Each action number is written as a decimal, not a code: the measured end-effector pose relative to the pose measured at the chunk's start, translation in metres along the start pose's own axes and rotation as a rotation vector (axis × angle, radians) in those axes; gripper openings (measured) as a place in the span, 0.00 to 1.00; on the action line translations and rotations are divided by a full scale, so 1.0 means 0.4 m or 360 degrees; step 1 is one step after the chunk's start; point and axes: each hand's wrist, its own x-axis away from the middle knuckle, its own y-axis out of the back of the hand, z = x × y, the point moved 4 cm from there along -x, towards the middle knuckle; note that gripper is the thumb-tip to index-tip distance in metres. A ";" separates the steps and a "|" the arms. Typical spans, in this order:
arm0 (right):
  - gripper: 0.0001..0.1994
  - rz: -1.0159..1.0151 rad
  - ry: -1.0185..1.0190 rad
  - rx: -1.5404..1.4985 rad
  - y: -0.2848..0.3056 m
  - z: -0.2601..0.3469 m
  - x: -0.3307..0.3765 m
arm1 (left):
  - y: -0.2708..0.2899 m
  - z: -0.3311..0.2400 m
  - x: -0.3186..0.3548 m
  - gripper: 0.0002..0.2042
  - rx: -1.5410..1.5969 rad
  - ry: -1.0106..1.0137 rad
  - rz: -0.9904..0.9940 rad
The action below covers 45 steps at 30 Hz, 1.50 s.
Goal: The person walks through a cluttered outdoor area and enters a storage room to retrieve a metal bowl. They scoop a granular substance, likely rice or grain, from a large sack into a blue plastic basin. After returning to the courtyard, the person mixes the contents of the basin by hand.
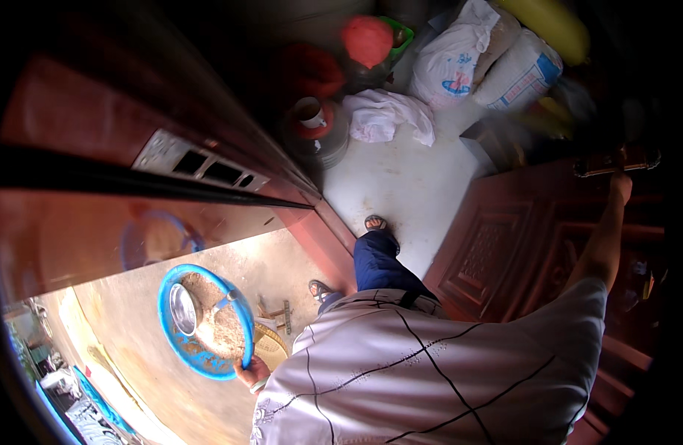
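Note:
My left hand (254,371) is closed on the rim of a round blue basin (166,334), which hangs out at my left side. Inside it lies a loose tan material (224,331) like bran or ground feed. A metal bowl (183,308) rests in the basin, and something with a pale handle (226,299) lies near its far right rim. My right arm is stretched out to the right, and my right hand (621,185) is at the handle (615,162) of a dark red carved door (489,245). Its fingers are partly lost in shadow there.
I straddle a red door sill (315,245), beside a frame with a metal lock plate (200,165). Ahead inside are white sacks (449,67), a crumpled white cloth (386,115) and a jar with a red lid (323,137). A woven yellow basket (271,347) sits outside.

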 end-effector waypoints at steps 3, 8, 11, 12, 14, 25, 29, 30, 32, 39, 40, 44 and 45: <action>0.24 -0.0101 0.0233 0.0097 0.003 0.091 0.035 | 0.047 -0.014 -0.027 0.11 0.0009 -0.0042 -0.0096; 0.20 -0.0144 0.0439 -0.0106 -0.017 0.354 0.134 | 0.109 -0.052 -0.016 0.09 -0.0096 -0.0032 -0.0018; 0.20 0.0071 0.0836 0.0164 -0.048 0.492 0.120 | 0.057 -0.050 0.022 0.08 -0.0136 -0.0164 -0.0132; 0.20 0.0169 0.1038 0.0311 -0.084 0.532 0.116 | 0.019 -0.045 0.046 0.08 -0.0107 -0.0161 -0.0082; 0.19 0.0249 0.1278 -0.0014 -0.134 0.608 0.124 | -0.033 -0.046 0.078 0.07 -0.0122 -0.0221 -0.0109; 0.21 0.0955 0.1035 -0.0468 -0.096 1.017 0.577 | -0.059 -0.012 0.074 0.05 -0.0159 -0.0404 -0.0481; 0.27 0.0370 0.1560 -0.0107 0.099 1.072 0.779 | -0.062 -0.013 0.065 0.07 -0.0070 -0.0324 -0.0475; 0.27 0.0334 0.1547 -0.0124 0.136 1.065 0.826 | -0.108 -0.019 0.081 0.07 -0.0059 -0.0342 -0.0461; 0.27 0.0309 0.1473 -0.0242 0.062 1.019 0.726 | -0.130 -0.018 0.077 0.07 -0.0005 -0.0310 -0.0463; 0.26 -0.0176 0.1542 -0.0413 0.268 0.861 0.935 | -0.054 -0.022 0.066 0.09 0.0135 -0.0348 -0.0365; 0.28 -0.0198 0.1529 -0.0213 0.315 0.829 0.977 | -0.066 -0.027 0.070 0.09 0.0109 -0.0381 -0.0354; 0.25 -0.0179 0.1655 -0.0801 0.356 0.675 1.034 | -0.030 -0.030 0.065 0.12 0.0097 -0.0299 -0.0234; 0.23 -0.0185 0.1713 -0.0931 0.387 0.636 1.080 | -0.032 -0.030 0.062 0.12 0.0076 -0.0276 -0.0230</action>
